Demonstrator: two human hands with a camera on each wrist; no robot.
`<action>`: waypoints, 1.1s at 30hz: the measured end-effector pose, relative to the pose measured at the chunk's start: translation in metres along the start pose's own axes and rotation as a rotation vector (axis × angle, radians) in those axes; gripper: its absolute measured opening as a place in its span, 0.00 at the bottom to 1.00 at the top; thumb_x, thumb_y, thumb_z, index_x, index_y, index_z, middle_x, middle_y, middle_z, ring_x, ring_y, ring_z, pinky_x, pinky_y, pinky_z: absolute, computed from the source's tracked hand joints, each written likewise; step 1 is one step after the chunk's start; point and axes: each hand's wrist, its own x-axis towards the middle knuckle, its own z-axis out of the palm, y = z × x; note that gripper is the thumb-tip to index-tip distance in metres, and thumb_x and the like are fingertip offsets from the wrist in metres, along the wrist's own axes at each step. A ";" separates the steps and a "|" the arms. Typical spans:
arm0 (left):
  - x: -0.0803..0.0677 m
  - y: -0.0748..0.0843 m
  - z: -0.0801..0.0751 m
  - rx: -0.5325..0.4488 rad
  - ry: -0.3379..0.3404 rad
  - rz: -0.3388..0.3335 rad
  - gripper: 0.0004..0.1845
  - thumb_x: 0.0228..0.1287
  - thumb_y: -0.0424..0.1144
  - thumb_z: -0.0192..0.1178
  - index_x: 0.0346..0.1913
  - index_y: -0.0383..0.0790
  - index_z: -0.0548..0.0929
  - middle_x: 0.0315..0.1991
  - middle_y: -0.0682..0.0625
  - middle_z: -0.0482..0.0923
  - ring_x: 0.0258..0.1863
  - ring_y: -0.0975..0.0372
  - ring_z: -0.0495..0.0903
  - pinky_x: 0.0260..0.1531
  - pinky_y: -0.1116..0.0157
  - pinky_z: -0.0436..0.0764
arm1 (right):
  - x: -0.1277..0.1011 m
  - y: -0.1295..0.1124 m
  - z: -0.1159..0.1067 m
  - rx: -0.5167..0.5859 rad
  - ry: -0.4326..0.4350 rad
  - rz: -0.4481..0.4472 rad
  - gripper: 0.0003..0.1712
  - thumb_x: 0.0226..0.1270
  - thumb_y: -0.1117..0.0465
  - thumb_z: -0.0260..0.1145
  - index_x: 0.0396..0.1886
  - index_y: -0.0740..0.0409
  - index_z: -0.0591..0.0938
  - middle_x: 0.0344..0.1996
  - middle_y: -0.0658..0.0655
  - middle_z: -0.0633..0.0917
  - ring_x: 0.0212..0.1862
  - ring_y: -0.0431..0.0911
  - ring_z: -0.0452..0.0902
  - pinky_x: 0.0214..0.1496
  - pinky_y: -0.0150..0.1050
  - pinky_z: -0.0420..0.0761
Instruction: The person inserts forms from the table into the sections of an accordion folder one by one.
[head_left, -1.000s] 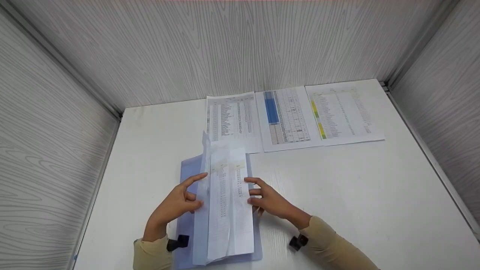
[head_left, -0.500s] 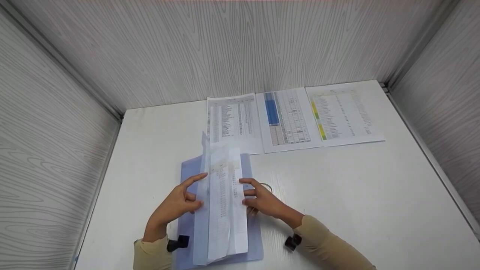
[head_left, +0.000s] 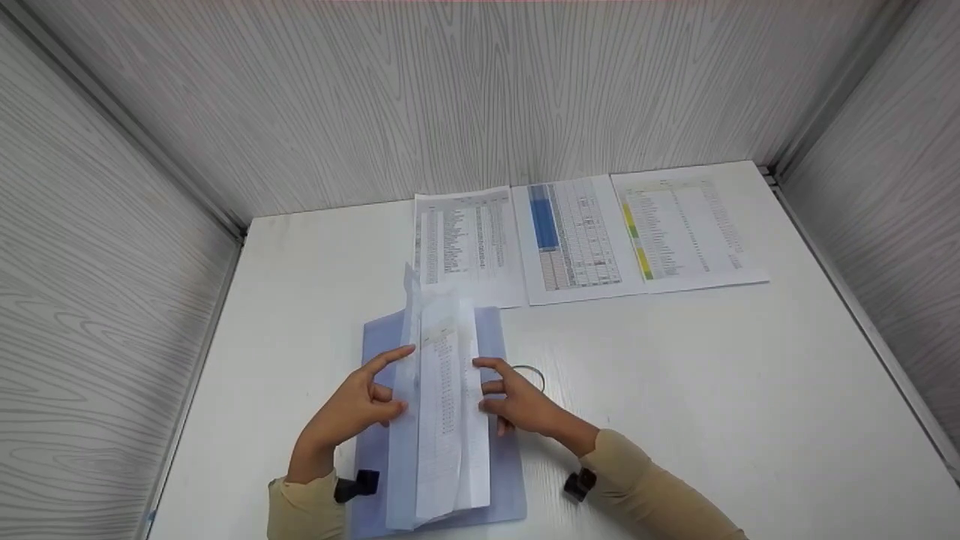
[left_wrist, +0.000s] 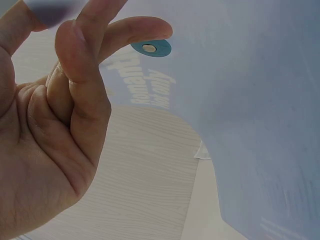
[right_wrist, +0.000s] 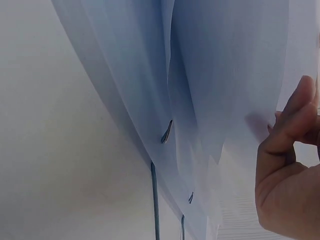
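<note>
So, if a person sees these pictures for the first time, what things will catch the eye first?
First, the two hands, left hand and right hand, which hold a curved bundle of white printed paper sheets upright over a pale blue plastic folder near the front of the white table. Then the three flat printed sheets in a row at the back, above all the sheet with the blue column.

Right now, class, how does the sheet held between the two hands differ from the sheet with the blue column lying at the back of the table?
The held sheet stands bent upward over a blue folder; the blue-column sheet lies flat on the table. The left hand and right hand grip the held sheet; nothing touches the blue-column sheet. The held sheet shows only grey print, the other a blue block. Both are white printed tables.
</note>
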 end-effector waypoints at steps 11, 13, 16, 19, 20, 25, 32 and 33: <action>0.000 -0.004 0.000 -0.010 -0.010 0.015 0.41 0.58 0.26 0.60 0.74 0.35 0.54 0.12 0.58 0.62 0.11 0.71 0.56 0.16 0.72 0.61 | 0.004 -0.008 -0.051 -0.096 0.174 -0.143 0.35 0.69 0.62 0.60 0.72 0.54 0.59 0.51 0.65 0.78 0.33 0.43 0.78 0.26 0.34 0.72; 0.000 -0.004 0.000 -0.013 -0.014 0.012 0.41 0.58 0.26 0.60 0.74 0.35 0.54 0.12 0.58 0.63 0.11 0.71 0.56 0.16 0.72 0.61 | 0.005 -0.010 -0.066 -0.128 0.223 -0.152 0.35 0.69 0.62 0.60 0.73 0.56 0.59 0.54 0.67 0.77 0.39 0.46 0.78 0.31 0.36 0.73; 0.001 -0.004 0.000 -0.018 -0.016 0.007 0.41 0.58 0.27 0.60 0.74 0.35 0.54 0.13 0.58 0.64 0.11 0.71 0.57 0.17 0.72 0.62 | 0.001 -0.019 -0.083 -0.158 0.277 -0.144 0.35 0.70 0.62 0.60 0.73 0.58 0.58 0.57 0.68 0.74 0.46 0.51 0.77 0.41 0.41 0.76; 0.002 -0.003 0.001 -0.018 -0.014 0.003 0.41 0.58 0.27 0.60 0.75 0.36 0.55 0.13 0.57 0.65 0.11 0.70 0.59 0.18 0.73 0.64 | -0.006 -0.028 -0.095 -0.182 0.308 -0.128 0.35 0.70 0.61 0.60 0.73 0.60 0.58 0.59 0.69 0.72 0.51 0.56 0.76 0.51 0.45 0.76; 0.002 -0.003 0.001 -0.018 -0.013 0.002 0.41 0.59 0.27 0.60 0.75 0.36 0.55 0.13 0.57 0.65 0.11 0.70 0.59 0.18 0.73 0.64 | -0.007 -0.027 -0.098 -0.187 0.316 -0.122 0.36 0.70 0.60 0.60 0.73 0.60 0.57 0.60 0.69 0.72 0.53 0.57 0.75 0.54 0.47 0.75; 0.002 -0.002 0.001 -0.019 -0.009 -0.004 0.41 0.58 0.26 0.60 0.74 0.35 0.55 0.13 0.56 0.65 0.12 0.70 0.61 0.19 0.72 0.66 | -0.005 -0.015 -0.112 -0.205 0.331 -0.111 0.37 0.70 0.61 0.60 0.74 0.60 0.56 0.63 0.70 0.69 0.59 0.60 0.72 0.60 0.53 0.70; 0.001 -0.002 0.001 -0.009 -0.014 0.013 0.41 0.58 0.25 0.58 0.74 0.34 0.54 0.12 0.58 0.61 0.12 0.70 0.59 0.18 0.72 0.65 | 0.013 0.024 -0.137 -0.238 0.352 -0.117 0.39 0.70 0.60 0.61 0.75 0.57 0.54 0.66 0.70 0.66 0.64 0.63 0.68 0.63 0.57 0.67; 0.001 -0.003 0.001 -0.009 -0.015 0.014 0.41 0.58 0.25 0.58 0.74 0.34 0.54 0.12 0.58 0.61 0.12 0.70 0.59 0.18 0.73 0.65 | 0.014 0.026 -0.140 -0.249 0.358 -0.115 0.39 0.70 0.59 0.61 0.75 0.57 0.54 0.66 0.69 0.66 0.64 0.63 0.68 0.63 0.57 0.67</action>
